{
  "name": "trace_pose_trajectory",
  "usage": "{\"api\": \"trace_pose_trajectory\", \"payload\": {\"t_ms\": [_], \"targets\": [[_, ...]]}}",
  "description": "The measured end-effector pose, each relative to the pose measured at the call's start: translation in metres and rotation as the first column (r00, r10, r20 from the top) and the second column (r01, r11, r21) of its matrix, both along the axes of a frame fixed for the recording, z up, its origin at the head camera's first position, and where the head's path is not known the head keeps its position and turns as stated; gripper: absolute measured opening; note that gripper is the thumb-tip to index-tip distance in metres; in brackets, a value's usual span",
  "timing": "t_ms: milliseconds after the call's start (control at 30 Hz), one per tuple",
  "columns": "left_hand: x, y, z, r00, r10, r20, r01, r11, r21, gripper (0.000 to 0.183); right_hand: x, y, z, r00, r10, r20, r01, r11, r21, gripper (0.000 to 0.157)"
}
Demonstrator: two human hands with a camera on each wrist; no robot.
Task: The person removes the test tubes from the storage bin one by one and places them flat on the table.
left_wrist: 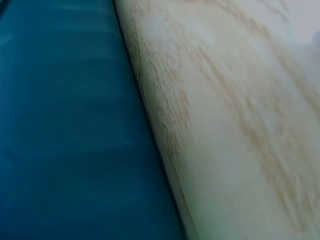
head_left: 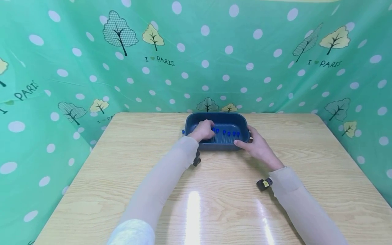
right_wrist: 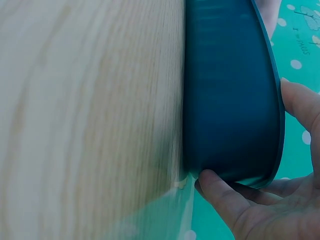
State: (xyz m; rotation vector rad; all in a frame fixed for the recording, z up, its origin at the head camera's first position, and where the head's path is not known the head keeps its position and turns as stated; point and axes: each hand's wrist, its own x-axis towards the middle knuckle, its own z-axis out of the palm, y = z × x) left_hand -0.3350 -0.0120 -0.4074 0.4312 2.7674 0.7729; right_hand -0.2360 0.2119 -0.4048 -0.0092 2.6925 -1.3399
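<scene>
A dark blue rectangular basin with rounded corners sits at the far part of the table. Several small bright-blue-topped pieces stand out in a row inside it, over thin pale lines. My left hand reaches over the near rim into the basin's left half, fingers bent down beside the leftmost blue tops; I cannot tell whether it pinches one. At the right end, my right hand grips the basin, thumb over the near corner. The right wrist view shows its fingers against the basin's outer wall.
Another small blue piece shows just outside the basin's left end. The wooden table stretches toward me, with bright light reflections. A green dotted cloth hangs close behind the basin and along both sides.
</scene>
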Motion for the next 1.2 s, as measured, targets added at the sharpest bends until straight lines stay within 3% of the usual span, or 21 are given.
{"api": "trace_pose_trajectory", "payload": {"t_ms": [267,567,1200], "targets": [[-0.0003,-0.0012,-0.0012,1.000,0.004,-0.012,-0.004,1.000,-0.018,0.043,-0.0001,0.0004,-0.0005,1.000,0.003,-0.002,-0.003,1.000,-0.002,0.111],[0.0037,-0.0032,0.0038,1.000,0.026,-0.002,-0.026,0.999,-0.042,0.042,-0.0007,-0.0017,-0.0023,1.000,0.002,-0.018,-0.001,1.000,0.003,0.099],[0.0062,-0.0022,0.0031,0.999,0.033,-0.005,-0.033,0.998,-0.058,0.041,0.0000,0.0018,-0.0020,1.000,0.006,-0.017,-0.006,1.000,0.001,0.106]]}}
